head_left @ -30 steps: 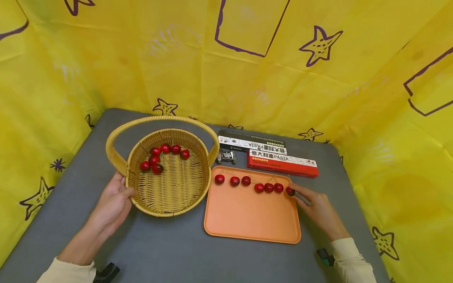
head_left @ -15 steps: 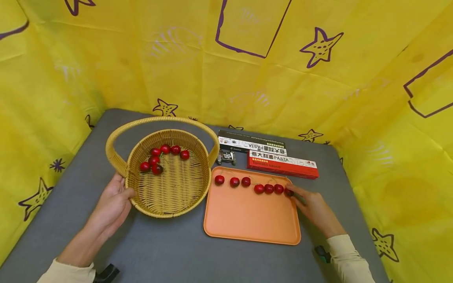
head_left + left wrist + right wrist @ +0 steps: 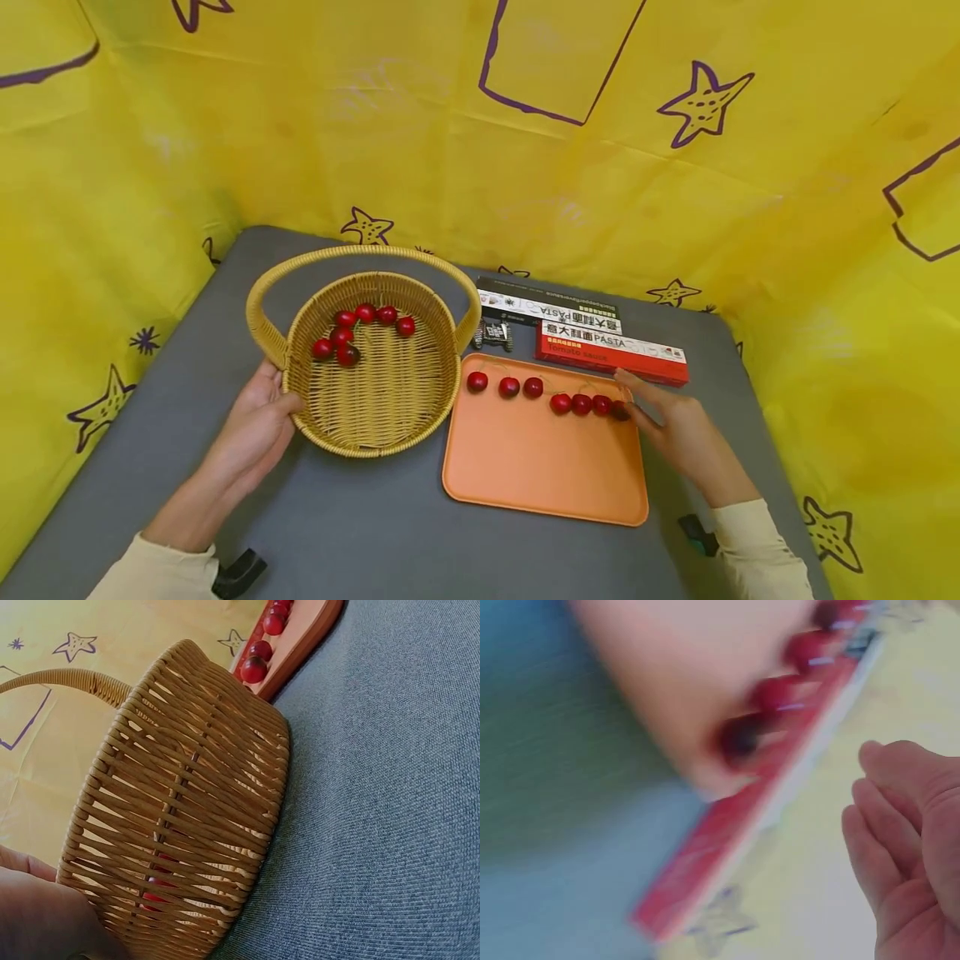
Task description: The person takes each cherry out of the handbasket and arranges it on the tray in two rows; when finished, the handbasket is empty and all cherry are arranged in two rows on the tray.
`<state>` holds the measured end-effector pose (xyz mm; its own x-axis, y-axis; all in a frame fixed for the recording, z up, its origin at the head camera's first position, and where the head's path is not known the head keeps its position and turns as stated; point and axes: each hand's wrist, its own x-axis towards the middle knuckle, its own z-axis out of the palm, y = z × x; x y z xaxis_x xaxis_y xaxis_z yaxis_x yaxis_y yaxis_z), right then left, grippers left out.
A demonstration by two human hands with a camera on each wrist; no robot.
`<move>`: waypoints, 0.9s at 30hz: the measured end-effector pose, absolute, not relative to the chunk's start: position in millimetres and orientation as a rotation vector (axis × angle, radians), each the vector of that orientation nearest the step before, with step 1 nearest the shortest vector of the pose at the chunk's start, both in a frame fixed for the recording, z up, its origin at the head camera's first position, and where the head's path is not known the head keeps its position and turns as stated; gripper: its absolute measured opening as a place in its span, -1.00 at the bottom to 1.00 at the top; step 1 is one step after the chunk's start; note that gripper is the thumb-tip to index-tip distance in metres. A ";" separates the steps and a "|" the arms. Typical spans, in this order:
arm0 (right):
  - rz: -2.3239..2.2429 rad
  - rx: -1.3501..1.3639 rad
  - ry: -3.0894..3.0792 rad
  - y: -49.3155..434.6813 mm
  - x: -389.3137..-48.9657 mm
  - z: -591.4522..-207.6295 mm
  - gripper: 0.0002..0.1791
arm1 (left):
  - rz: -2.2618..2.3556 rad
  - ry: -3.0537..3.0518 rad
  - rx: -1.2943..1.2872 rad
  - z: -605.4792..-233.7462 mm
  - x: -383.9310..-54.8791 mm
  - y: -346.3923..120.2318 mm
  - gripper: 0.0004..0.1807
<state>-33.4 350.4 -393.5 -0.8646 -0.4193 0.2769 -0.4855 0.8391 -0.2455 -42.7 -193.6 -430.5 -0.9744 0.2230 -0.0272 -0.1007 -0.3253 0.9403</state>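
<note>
My left hand point(image 3: 258, 421) grips the left rim of a round wicker basket point(image 3: 367, 450), thumb over the edge. Several red cherries point(image 3: 347, 355) lie at the back left inside it, and its tall handle arches above. In the left wrist view the basket's woven side point(image 3: 180, 802) hides most of its contents. A row of several cherries point(image 3: 560, 404) runs along the far side of an orange tray point(image 3: 540, 467). My right hand point(image 3: 686, 429) is at the tray's right edge, beside the rightmost cherry point(image 3: 620, 410). The right wrist view shows this hand point(image 3: 907, 840) holding nothing, apart from the cherries.
Behind the tray lie a red pasta box point(image 3: 611, 354) and a black-and-white pasta box point(image 3: 547, 304). A small dark toy-like object point(image 3: 492, 335) sits between basket and boxes. Yellow patterned cloth point(image 3: 420, 167) surrounds the grey table point(image 3: 375, 533).
My right hand has let go of the rightmost cherry, which now lies at the end of the row on the tray. The head view has shifted slightly; my left hand stays on the basket.
</note>
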 end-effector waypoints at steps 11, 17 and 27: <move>0.947 0.997 -2.651 211.2 -58.8 -334.6 -0.38 | 2.385 1.675 0.163 -425.7 -53.1 -179.0 0.00; 1.112 1.103 -2.674 124.8 -86.6 -349.0 -0.47 | 2.396 1.668 0.119 -424.3 -50.3 -180.7 0.01; 1.108 1.258 -2.865 39.9 -130.1 -384.2 -0.47 | 2.399 1.682 0.072 -421.0 -43.2 -191.1 0.01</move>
